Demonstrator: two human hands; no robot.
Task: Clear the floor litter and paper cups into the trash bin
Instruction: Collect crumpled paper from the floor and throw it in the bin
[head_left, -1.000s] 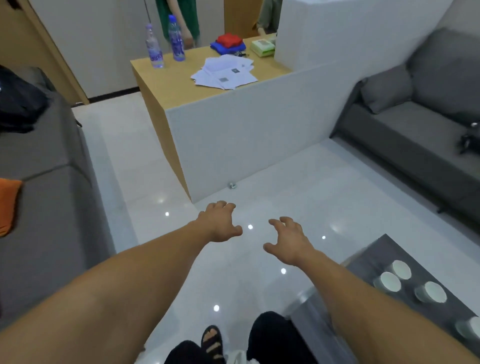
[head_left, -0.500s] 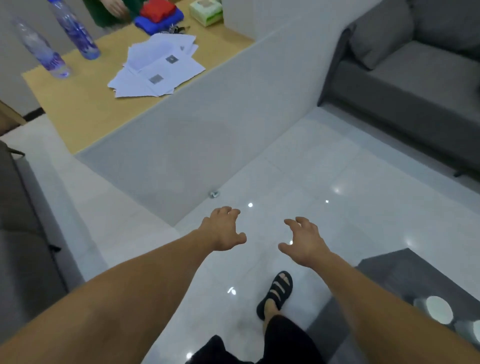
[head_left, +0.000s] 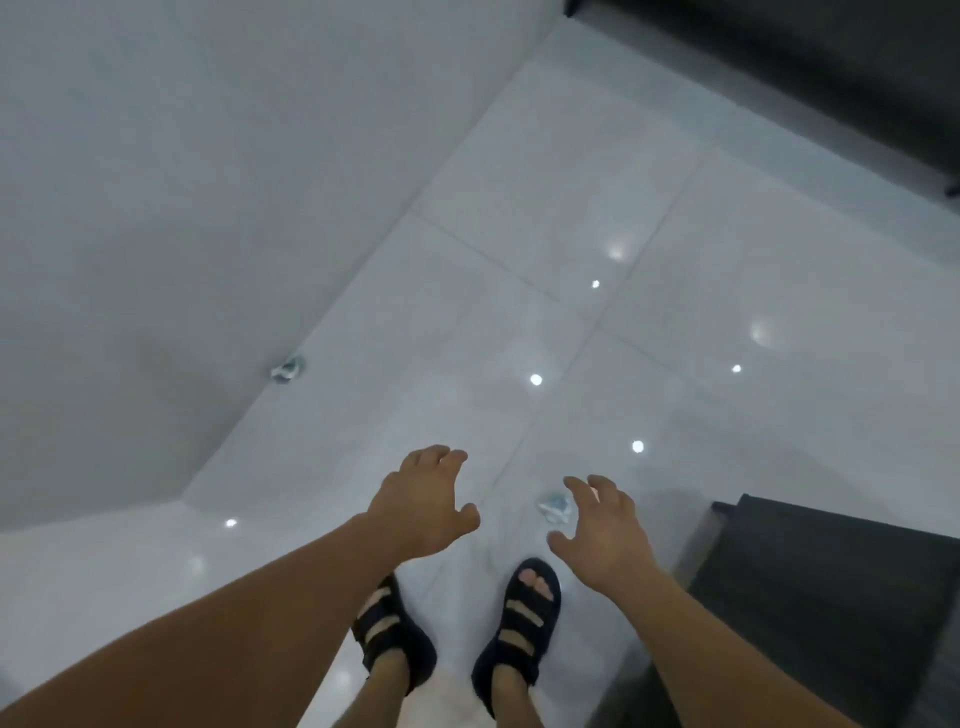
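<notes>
Centrally, the right hand (head_left: 605, 535) hung released, fingers spread and loosely curled, grasping nothing. A small crumpled pale-blue scrap of litter (head_left: 554, 506) lay on the glossy white tiled floor (head_left: 675, 291) just beside its fingertips. The left hand (head_left: 423, 501), likewise empty and slack, hung near the scrap's other side. Black strapped sandals (head_left: 524, 618) stood below both hands. Well beyond the left hand, a crumpled silvery scrap (head_left: 287, 368) lay against the white wall panel (head_left: 182, 182).

I count two hands, left hand (head_left: 423, 500) and right hand (head_left: 605, 526), two crumpled scraps on the floor (head_left: 571, 182), far scrap (head_left: 287, 368) and near scrap (head_left: 554, 506), two black sandals, left sandal (head_left: 396, 640) and right sandal (head_left: 522, 626), one dark desk (head_left: 831, 597).
</notes>
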